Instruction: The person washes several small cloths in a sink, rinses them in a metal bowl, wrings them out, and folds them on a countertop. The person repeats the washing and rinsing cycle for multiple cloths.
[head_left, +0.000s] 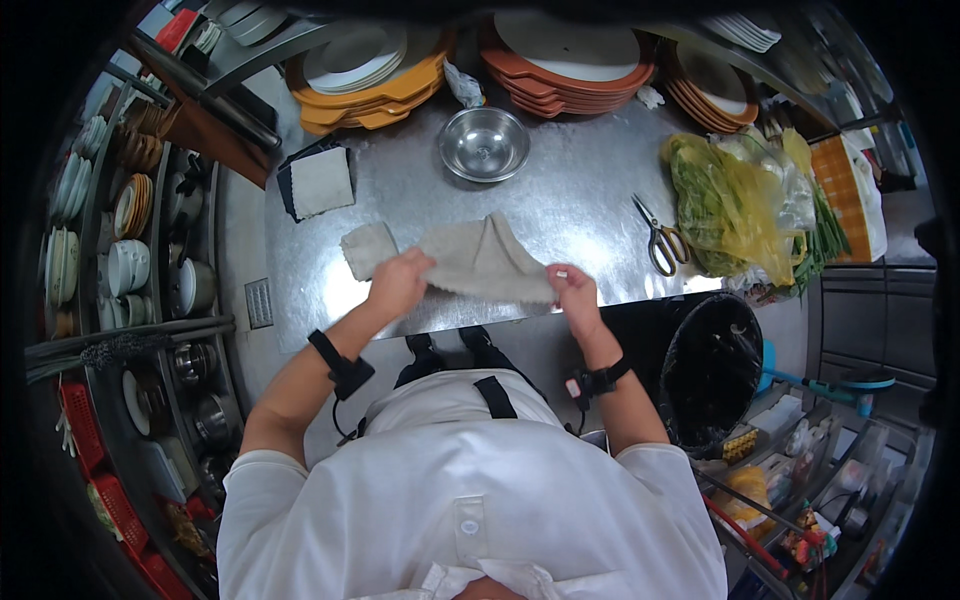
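A beige cloth with a zigzag edge (484, 259) is stretched between my two hands at the front of the steel table (405, 176). My left hand (401, 279) pinches its left end. At its right corner, my right hand (571, 292) grips it between thumb and fingers. Just left of it lies a folded beige cloth (368, 250), close to my left hand. Farther back on the left, a pale folded cloth (322, 183) rests on dark cloths (286, 196). A shiny metal bowl (484, 144) stands behind the stretched cloth.
Scissors (661, 236) and yellow plastic bags of leafy greens (724, 202) lie at the right. Stacked orange-yellow platters (367, 105) and reddish platters (566, 90) line the back. A bin with a black liner (712, 367) stands below the right front edge. Shelves of dishes (131, 266) are at left.
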